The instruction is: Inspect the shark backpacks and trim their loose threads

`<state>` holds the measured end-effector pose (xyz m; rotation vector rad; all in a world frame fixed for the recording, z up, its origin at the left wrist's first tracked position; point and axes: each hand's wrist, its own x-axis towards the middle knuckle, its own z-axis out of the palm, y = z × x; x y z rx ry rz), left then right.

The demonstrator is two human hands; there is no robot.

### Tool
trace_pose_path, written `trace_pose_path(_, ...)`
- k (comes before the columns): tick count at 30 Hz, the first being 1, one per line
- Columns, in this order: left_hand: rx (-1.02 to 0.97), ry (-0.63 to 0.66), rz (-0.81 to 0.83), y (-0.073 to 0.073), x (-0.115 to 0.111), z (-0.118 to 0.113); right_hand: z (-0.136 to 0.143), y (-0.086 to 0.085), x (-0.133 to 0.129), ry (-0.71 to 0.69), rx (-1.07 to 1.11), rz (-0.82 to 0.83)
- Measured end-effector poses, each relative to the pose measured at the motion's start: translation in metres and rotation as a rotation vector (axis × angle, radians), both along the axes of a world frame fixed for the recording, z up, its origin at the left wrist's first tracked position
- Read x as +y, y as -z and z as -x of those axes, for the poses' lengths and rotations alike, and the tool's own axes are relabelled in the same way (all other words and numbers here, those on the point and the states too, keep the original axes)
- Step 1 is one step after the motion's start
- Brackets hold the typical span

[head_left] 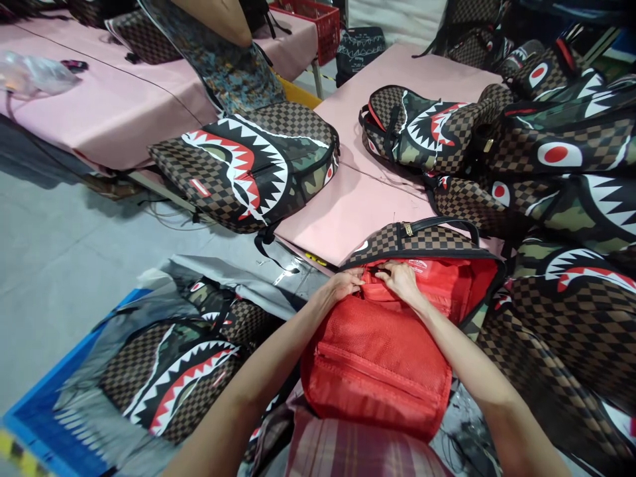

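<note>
An unzipped backpack [444,240] with a brown-and-black check outside lies at the table edge before me. Its red lining [377,341] is folded open toward my lap. My left hand [345,283] is closed at the left side of the opening, fingertips pinching the edge of the backpack. Just inside, my right hand [399,278] has its thumb and fingers pressed together near a small dark piece by the inner red pocket. What exactly lies between the right fingertips is too small to make out.
Shark-mouth backpacks pile up on the pink table [348,205] at right. Another such backpack [248,165] overhangs the table's left corner. Lower left, a blue crate [37,411] lined with grey plastic holds more backpacks. A person in a patterned garment [233,66] is beyond.
</note>
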<state>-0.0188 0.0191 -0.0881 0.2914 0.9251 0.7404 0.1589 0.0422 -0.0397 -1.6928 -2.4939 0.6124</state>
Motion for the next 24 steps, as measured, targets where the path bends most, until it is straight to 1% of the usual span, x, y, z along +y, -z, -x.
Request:
trace_pose_path(4, 0.000, -0.004, -0.005, -0.0009, -0.0013, 0.0000, 0.0023, -0.0008, -0.0007, 0.046, -0.066, 0.052)
trace_pose_path(11, 0.003, -0.014, -0.010, 0.0008, -0.0022, -0.0003, 0.0052, -0.0018, -0.0022, 0.056, -0.058, 0.062)
trace_pose_path(14, 0.007, -0.015, -0.009, 0.0012, -0.0021, -0.0003, 0.0054, -0.0025, -0.0028, 0.072, -0.041, 0.073)
trace_pose_path(21, 0.001, -0.012, -0.021, -0.0036, -0.0033, -0.0005, 0.0056, -0.0055, -0.0038, 0.123, 0.023, 0.111)
trace_pose_path(24, -0.001, -0.017, -0.025, -0.0028, -0.0039, -0.0003, 0.0058, -0.0057, -0.0038, 0.142, 0.047, 0.125)
